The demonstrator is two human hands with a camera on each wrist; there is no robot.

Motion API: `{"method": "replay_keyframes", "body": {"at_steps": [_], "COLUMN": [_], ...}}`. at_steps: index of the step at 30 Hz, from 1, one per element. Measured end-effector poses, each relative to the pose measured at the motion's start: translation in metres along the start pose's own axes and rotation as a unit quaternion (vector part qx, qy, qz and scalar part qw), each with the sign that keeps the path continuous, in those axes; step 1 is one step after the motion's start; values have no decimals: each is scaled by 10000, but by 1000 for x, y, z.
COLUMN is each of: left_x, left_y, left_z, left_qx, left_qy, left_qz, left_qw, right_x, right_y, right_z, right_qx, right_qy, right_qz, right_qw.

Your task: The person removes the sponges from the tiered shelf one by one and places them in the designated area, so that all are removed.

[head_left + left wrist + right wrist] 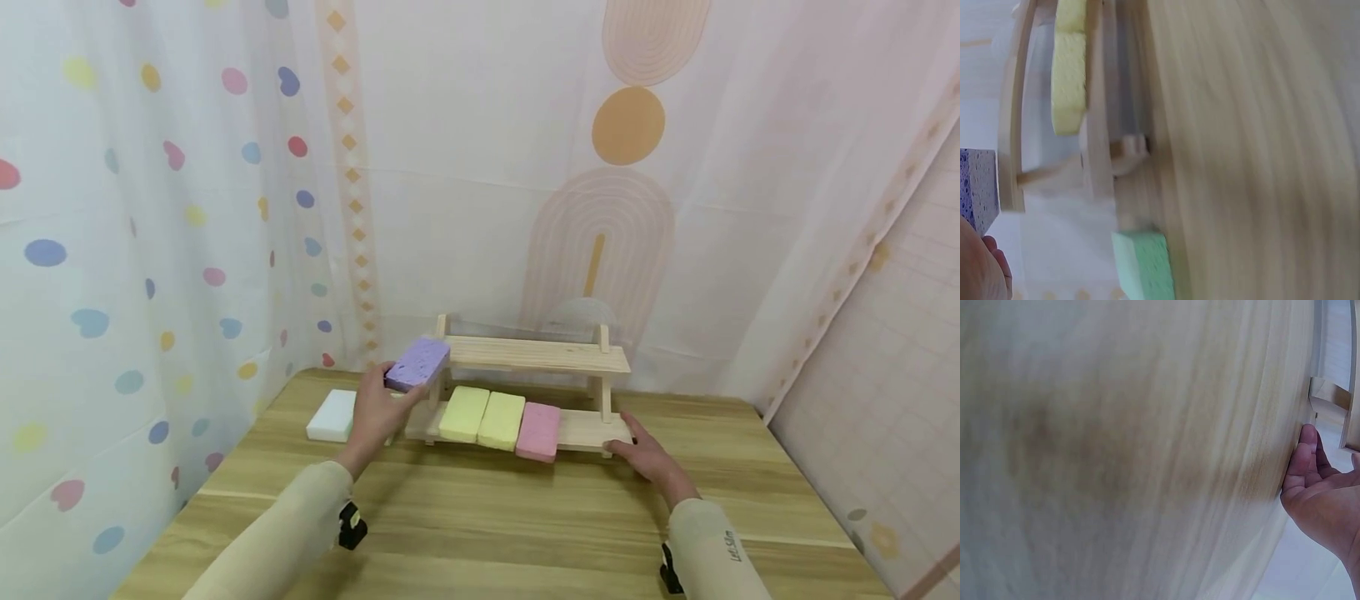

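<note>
A purple sponge [418, 364] is held in my left hand [381, 410], tilted beside the left end of the upper shelf [536, 354] of a two-tier wooden rack. In the left wrist view, that purple sponge [982, 187] shows at the edge, most of the hand being cut off. My right hand [641, 450] grips the right end of the lower shelf [588, 429], thumb in front. From the right wrist, the hand [1322, 481] has curled fingers by the rack's end. Two yellow sponges [463, 414] and a pink sponge [537, 432] lie side by side on the lower shelf.
A white sponge [330, 417] lies on the wooden table [480, 517] left of the rack. Near the rack's left foot is a green sponge [1144, 265], mostly hidden behind my left hand in the head view. Patterned curtains [480, 167] hang behind.
</note>
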State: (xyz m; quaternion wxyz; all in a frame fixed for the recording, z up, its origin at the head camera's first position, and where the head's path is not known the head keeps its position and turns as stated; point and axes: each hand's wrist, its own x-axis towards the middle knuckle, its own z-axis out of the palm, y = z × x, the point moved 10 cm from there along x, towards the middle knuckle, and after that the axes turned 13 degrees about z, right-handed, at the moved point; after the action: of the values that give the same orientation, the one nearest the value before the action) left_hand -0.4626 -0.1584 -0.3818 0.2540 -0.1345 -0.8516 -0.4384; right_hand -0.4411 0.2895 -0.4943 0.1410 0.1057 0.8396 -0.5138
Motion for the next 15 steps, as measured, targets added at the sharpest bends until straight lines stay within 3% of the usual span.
{"method": "replay_keyframes", "body": {"at_steps": [9, 15], "left_x": [-9, -13], "left_y": [-28, -39], "left_z": [-32, -55], "left_qx": [134, 257], "left_qy": [77, 303], "left_qz": [11, 5], "left_qw": [9999, 9992], "right_x": [-4, 0], "right_y": [-5, -1], "right_z": [1, 1], "right_qx": [-13, 33], "right_qy": [40, -30], "right_qz": [-105, -56], "right_qw": [9999, 10000]}}
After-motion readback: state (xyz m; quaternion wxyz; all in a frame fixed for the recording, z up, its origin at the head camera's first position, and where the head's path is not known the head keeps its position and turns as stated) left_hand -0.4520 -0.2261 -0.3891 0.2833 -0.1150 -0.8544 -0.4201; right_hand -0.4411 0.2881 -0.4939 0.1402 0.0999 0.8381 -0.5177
